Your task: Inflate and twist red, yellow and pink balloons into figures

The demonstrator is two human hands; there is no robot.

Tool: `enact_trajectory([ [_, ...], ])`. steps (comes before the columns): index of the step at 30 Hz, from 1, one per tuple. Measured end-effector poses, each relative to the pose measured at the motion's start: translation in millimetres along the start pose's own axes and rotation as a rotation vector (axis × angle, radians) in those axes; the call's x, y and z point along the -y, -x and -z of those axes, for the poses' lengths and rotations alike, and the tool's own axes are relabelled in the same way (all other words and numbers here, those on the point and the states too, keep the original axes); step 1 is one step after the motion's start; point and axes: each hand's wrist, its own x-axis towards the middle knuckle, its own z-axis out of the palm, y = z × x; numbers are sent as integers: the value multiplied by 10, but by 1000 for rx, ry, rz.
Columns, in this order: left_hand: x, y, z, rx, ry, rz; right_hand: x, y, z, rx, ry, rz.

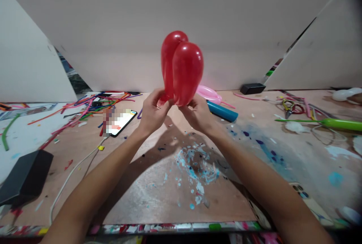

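Observation:
Both arms reach forward and hold up a red balloon (188, 70) with two rounded lobes side by side, above the table. My left hand (155, 112) pinches its lower left end, with thumb and fingers closed. On the lower right, my right hand (198, 114) is closed on the same balloon near its base. The lobes stand upright and press against each other; how they join at the bottom is partly hidden by my fingers. Behind my right hand lie a pink balloon (210, 94) and a blue cylinder (223, 111).
Left of my hands lie a lit phone (124, 123) with a white cable (70, 172), and many uninflated balloons (87, 108). A black box-like object (28, 176) is at far left. Scissors (288, 110) and a green balloon (342, 124) lie right. A pale panel (127, 29) stands behind.

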Motion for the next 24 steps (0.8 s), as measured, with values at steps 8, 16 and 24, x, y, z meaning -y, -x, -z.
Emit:
enact_trajectory([
  [8, -177, 40, 74, 408, -164, 15, -9, 73, -28, -11, 371, 181],
  [16, -55, 26, 30, 237, -31, 134, -7, 107, -66, 45, 427, 276],
  [24, -28, 12, 34, 128, -51, 77, 67, 29, -55, 15, 160, 69],
])
